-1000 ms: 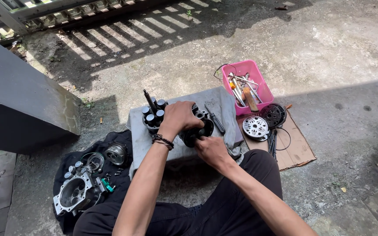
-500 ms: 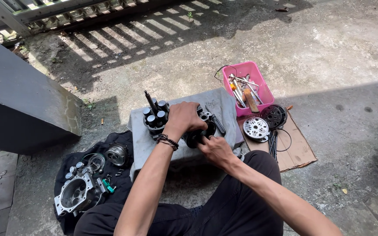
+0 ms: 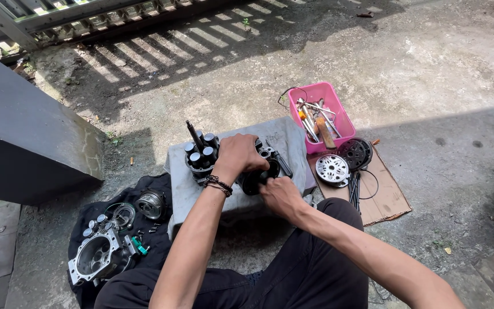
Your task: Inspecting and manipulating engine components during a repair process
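While hands [image 3: 261, 171] grip a dark engine part [image 3: 255, 178], a pink tray [image 3: 338, 117] sits nearby.

Dark metal engine part [image 3: 258, 171], blackish w/ a round opening facing the camera, sits upright on the grey block [image 3: 284, 140] at its front-middle, just right of a cluster of dark cylindrical pieces. Mostly hidden: left hand [image 3: 240, 153] lies over its top, fingers wrapped round the upper edge, right hand [image 3: 280, 194] touches its lower front edge from below. A black bar-like bit sticks out at its right side, angled down toward the block's edge; finer detail of the part can't be made out.
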